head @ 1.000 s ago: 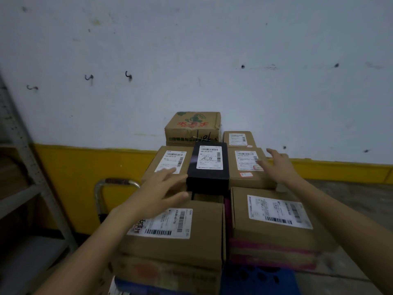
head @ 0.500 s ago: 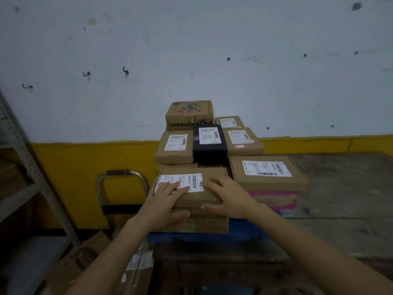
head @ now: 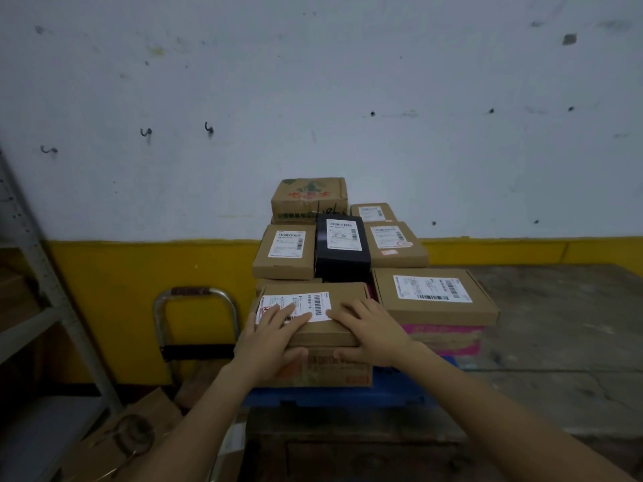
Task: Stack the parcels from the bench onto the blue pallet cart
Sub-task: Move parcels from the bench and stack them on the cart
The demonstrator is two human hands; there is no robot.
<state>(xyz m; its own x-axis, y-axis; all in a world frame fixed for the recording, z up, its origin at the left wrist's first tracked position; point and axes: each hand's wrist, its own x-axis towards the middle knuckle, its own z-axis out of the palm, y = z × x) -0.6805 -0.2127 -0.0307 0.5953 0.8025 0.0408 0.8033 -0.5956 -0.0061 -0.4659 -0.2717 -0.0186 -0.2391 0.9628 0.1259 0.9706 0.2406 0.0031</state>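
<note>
So the biggest thing here is the scuffed white wall with a yellow band along its foot (head: 313,81), filling the top half of the frame. At right is the worn grey wooden table (head: 556,342), and at the left edge there's a grey metal shelf rack (head: 45,273). The blue plastic pallet cart (head: 348,394) peeks out at lower centre, loaded with brown cardboard parcels plus one black box with a white label (head: 342,252). A curved metal handle (head: 195,293) stands just left of the pile. On the near left stack sits the flat brown cardboard parcel with a white barcode label (head: 348,293). Both hands are on it: left hand (head: 271,339) and right hand (head: 375,332), fingers laid out straight on its top, thumbs against its near side.
</note>
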